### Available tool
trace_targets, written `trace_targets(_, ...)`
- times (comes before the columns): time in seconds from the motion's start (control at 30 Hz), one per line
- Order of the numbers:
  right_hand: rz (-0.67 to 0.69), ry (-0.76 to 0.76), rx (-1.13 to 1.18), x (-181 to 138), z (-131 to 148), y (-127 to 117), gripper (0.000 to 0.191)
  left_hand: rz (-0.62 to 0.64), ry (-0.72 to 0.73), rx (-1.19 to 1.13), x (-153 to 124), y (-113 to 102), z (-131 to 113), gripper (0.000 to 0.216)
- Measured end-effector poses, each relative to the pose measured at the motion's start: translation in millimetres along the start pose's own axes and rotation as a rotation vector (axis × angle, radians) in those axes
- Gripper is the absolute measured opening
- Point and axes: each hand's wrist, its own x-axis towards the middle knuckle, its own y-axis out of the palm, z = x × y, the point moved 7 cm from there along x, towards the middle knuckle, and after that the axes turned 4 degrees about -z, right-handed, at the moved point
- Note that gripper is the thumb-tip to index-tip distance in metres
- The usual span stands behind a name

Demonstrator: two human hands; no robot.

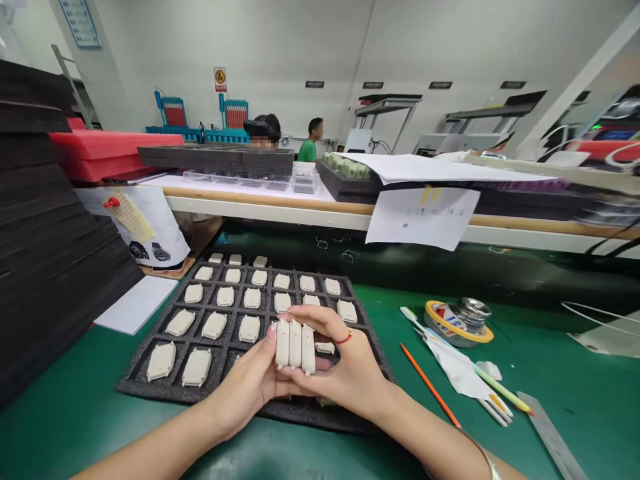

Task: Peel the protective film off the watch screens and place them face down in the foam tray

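Observation:
Side by side in a short row, three off-white watch cases (295,347) are held between my two hands, narrow edges facing up. My left hand (253,372) grips them from the left, thumb against the outer case. From the right, my right hand (350,363) curls around them, fingers over the far end and thumb along the near end. Below lies a black foam tray (150,390) with similar watch cases (197,367) in many of its compartments. My hands hide part of its middle and right side.
Right of the tray lie an orange stick (430,385), a white cloth (453,367), a metal ruler (553,433) and a metal-topped container (473,310) in a yellow ring. Black foam trays (45,267) are stacked at left. A shelf (280,210) crosses behind; two people are beyond.

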Motion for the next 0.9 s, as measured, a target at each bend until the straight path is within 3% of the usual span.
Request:
trace_targets(0.2,0.124,-0.017,0.067,-4,0,14,0.083,-0.05,-0.062,-0.004,-7,-14,16,0.065)
trace_targets(0.4,0.101,0.015,0.111,-8,1,14,0.094,-0.081,-0.11,-0.002,-9,-20,25,0.053)
trace_targets(0.7,0.075,-0.025,0.078,-7,2,12,0.102,-0.093,-0.054,0.222,-10,-25,21,0.053)
trace_targets(0.9,0.116,-0.058,0.054,-9,4,14,0.103,-0.04,-0.019,0.213,-6,-19,15,0.052)
